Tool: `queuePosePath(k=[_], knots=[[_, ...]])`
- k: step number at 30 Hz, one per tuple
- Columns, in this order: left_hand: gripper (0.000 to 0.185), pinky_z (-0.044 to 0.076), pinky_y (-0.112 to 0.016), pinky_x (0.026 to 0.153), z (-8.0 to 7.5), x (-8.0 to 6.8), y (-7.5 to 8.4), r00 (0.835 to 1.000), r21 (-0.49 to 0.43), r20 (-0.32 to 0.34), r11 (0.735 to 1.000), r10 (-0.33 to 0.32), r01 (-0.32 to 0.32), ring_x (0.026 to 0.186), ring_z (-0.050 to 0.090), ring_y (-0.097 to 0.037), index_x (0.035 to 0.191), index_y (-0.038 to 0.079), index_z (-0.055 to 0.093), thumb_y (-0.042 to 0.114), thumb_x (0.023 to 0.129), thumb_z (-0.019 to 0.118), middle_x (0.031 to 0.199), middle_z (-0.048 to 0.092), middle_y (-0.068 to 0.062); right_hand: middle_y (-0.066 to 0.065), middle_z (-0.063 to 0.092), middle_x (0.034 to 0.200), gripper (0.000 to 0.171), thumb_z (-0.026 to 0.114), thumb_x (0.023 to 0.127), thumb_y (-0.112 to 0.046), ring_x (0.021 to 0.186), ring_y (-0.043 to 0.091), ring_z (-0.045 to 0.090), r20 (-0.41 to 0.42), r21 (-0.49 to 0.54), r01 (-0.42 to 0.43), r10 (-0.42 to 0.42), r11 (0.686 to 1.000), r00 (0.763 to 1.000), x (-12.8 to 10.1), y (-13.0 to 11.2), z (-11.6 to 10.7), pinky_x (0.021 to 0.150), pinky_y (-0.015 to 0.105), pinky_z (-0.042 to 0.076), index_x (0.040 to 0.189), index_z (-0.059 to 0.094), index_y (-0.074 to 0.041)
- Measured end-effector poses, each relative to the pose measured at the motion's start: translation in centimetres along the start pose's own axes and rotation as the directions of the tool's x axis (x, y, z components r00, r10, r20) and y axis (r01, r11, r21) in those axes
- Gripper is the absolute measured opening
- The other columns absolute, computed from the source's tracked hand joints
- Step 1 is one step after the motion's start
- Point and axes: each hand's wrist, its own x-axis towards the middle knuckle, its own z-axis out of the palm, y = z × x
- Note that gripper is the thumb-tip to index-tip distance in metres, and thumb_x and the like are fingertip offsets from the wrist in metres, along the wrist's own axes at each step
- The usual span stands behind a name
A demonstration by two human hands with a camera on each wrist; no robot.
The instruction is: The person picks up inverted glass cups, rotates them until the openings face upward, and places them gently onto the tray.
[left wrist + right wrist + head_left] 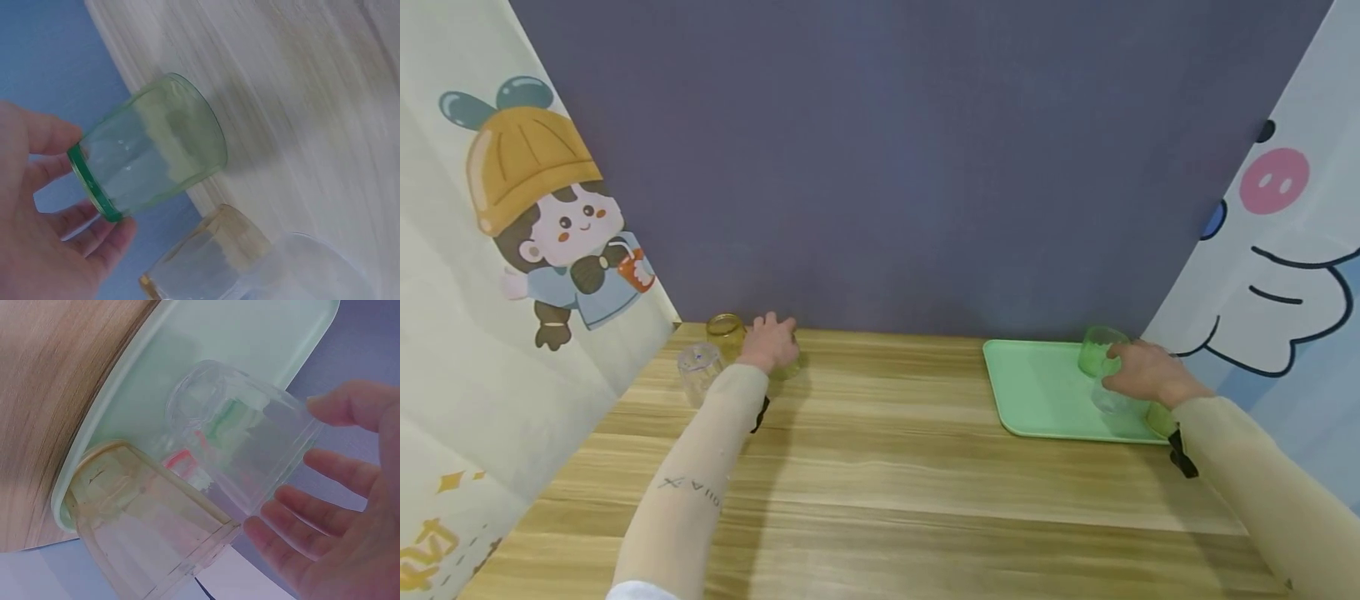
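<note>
At the far left of the table my left hand (770,342) holds a pale green cup (150,144) by its darker green upper end, thumb on one side and fingertips on the other. Beside it stand an amber cup (726,335) and a clear cup (698,372). Over a light green tray (1037,392) on the right, my right hand (1152,372) grips another clear cup (250,437) around its upper end, the thumb opposite the fingers. A green cup (1094,360) stands behind that one on the tray. Nearer the front is a yellowish cup (150,519), partly hidden by my wrist in the head view.
The wooden table (880,467) ends at a dark grey-blue panel (887,167) along the back. Printed curtains flank both sides, the left curtain (452,292) with a cartoon child and the right curtain (1322,333) with a pink-nosed animal.
</note>
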Motion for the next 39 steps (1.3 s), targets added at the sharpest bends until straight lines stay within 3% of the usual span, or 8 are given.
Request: queuePosePath(k=[11,26,39], knots=[[0.049,0.028,-0.064,0.113,-0.1,-0.4,-0.3,1.0,-0.041,-0.008,0.999,0.027,-0.027,0.138,0.028,-0.054,0.15,0.006,0.047,0.022,0.104,0.044,0.149,0.036,-0.03,0.044,0.045,0.133,0.064,0.067,0.088,-0.028,0.114,0.062,0.047,-0.018,0.003,0.011,-0.011,1.0,1.0,0.1,0.2,0.2,0.081,0.067,0.048,0.134,0.054,0.013],[0.05,0.03,-0.066,0.111,-0.4,-1.0,-0.5,0.999,-0.05,0.013,0.998,0.031,-0.031,0.137,0.029,-0.053,0.149,0.007,0.048,0.024,0.102,0.05,0.148,0.036,-0.03,0.046,0.043,0.134,0.063,0.068,0.086,-0.025,0.115,0.063,0.046,-0.013,0.028,0.022,-0.022,0.999,1.0,-0.1,0.7,0.2,0.081,0.066,0.049,0.134,0.054,0.014],[0.046,0.036,-0.067,0.106,-1.7,-1.8,-0.7,0.992,-0.072,0.093,0.994,0.087,-0.081,0.136,0.03,-0.053,0.144,0.004,0.052,0.021,0.101,0.052,0.146,0.037,-0.031,0.044,0.044,0.135,0.061,0.066,0.089,-0.028,0.118,0.063,0.045,-0.028,-0.016,0.012,-0.012,1.0,1.0,-0.2,0.3,0.1,0.088,0.072,0.045,0.133,0.055,0.014]])
